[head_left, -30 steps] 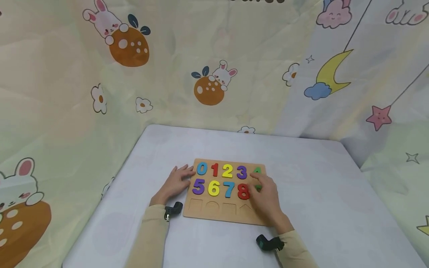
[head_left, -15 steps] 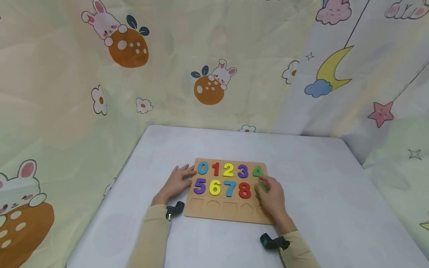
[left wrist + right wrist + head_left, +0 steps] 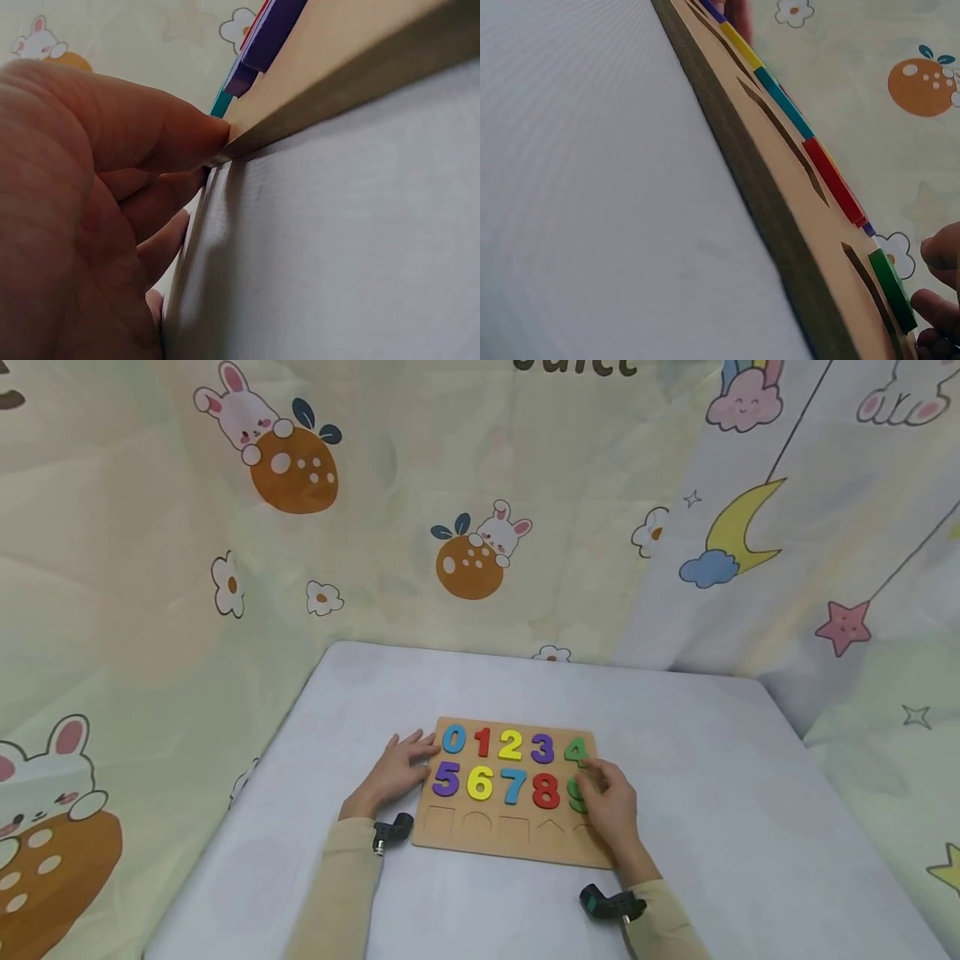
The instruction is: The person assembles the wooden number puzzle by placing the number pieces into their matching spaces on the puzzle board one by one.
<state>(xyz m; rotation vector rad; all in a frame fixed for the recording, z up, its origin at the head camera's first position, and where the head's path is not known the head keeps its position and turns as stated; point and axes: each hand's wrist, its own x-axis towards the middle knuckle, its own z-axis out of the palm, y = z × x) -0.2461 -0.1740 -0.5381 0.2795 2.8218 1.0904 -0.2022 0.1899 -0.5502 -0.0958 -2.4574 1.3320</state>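
A wooden number board [image 3: 487,835] holds coloured digits in two rows, 0 to 4 above 5 to 9. My left hand [image 3: 392,775] lies at its left edge, fingers extended. In the left wrist view, the thumb tip touches the board's corner [image 3: 247,124] beside the purple 5 [image 3: 274,34]. My right hand [image 3: 613,802] is over the board's right edge, its bent fingers and thumb at the green 9 [image 3: 576,795] and covering part of it. In the right wrist view, a fingertip is right at the green 9's side, the other digit apart. The green 4 [image 3: 576,750] lies just beyond.
Outlined shapes run along the board's near side. The board lies on a white-covered table [image 3: 465,910]. Behind it hangs a patterned cloth [image 3: 375,485] with rabbits, oranges and a moon. Black wrist cameras [image 3: 611,903] sit on both wrists.
My right hand has drawn back to the right from over the green 4 and 9, uncovering the 4 and more of the 9. The left hand stays at the board's edge.
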